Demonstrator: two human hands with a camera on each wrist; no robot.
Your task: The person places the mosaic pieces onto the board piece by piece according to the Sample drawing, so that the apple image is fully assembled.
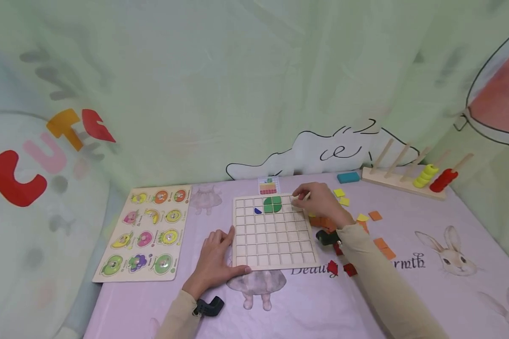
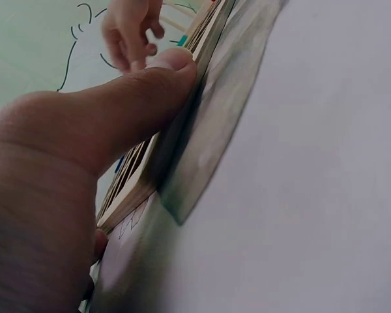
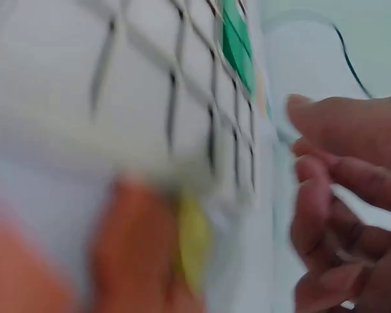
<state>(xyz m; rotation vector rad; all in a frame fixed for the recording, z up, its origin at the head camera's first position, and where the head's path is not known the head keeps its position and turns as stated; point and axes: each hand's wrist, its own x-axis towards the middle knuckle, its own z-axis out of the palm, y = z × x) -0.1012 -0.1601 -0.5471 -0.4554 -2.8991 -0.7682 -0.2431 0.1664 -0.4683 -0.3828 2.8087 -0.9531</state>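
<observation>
At the far left of the desk (image 1: pixel 123 306) lay a fruit-and-vegetable puzzle board (image 1: pixel 135 228), which neither hand touched. Next came the left hand (image 1: pixel 213 258), at the near left corner of the grid board (image 1: pixel 263 242): thumb and forefinger stood wide apart, the thumb against the near edge and the fingers by the left side, seemingly bracing the frame rather than lifting it.

The grid board lay flat in the middle, with 1 blue tile (image 1: pixel 258 211) just left of 4 green tiles (image 1: pixel 268 201) grouped 2 by 2 near its far side. A pattern card (image 1: pixel 269 186) lay just beyond the far edge. The step in hand looked like laying tiles to match that card, at an early stage; the next move seemed to call for setting a tile squarely into a cell without nudging the green group.

The right hand (image 1: pixel 322 200) was over the board's far right corner, fingers bent, thumb close to the forefinger; whether it pinched a tile could not be told. Around its forearm lay yellow tiles (image 1: pixel 339 192), orange tiles (image 1: pixel 375 215) and red tiles (image 1: pixel 332 268). Farther right stood a peg rack (image 1: pixel 403 183).
</observation>
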